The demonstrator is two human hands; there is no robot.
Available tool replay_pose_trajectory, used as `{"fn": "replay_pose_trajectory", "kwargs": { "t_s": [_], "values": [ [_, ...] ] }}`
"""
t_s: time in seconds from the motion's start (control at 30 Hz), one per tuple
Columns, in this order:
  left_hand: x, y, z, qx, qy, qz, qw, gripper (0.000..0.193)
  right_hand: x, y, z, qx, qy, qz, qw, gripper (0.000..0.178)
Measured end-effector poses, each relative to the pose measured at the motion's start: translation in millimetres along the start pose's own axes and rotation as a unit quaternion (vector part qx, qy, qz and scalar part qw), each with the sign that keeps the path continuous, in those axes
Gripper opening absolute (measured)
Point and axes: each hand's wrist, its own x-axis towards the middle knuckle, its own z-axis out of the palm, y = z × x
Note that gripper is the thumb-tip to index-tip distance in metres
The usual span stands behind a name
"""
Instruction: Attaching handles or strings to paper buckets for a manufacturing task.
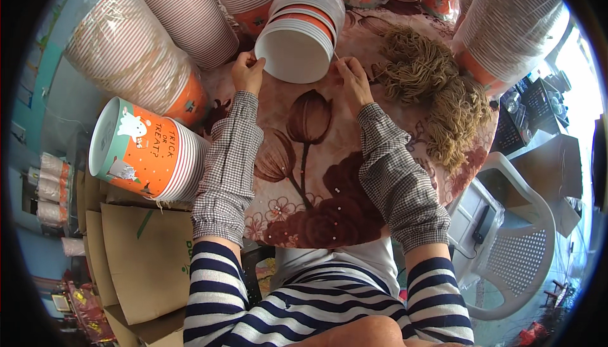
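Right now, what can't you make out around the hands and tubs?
Head view:
- What, if anything, the right hand pinches: too small.
- Left hand's curled fingertips: hidden by the hand itself.
- Middle tub stack's far end: behind its nearer tubs.
- Right wrapped stack's far end: cut off by the upper edge.

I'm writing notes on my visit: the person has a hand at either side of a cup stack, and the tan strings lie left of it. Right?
Not quite: in the head view, the tan strings lie right of that cup stack. The left hand and right hand do flank it.
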Motion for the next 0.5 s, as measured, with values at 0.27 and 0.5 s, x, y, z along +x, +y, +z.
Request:
{"fn": "replay_pose_trajectory", "kwargs": {
  "t_s": [0.27,0.5],
  "values": [
    [-6.6,-4.0,-16.8,-0.016,-0.029,0.013,0.999,0.02,-3.4,-3.7,12.5,0.047,-0.012,-0.016,0.999,0.024],
    [-52.4,42.8,-35.2,-0.046,-0.006,-0.018,0.999,0.038,-12.7,-11.6,-4.4,0.055,-0.081,0.015,0.995,0.023]
  ]
}}
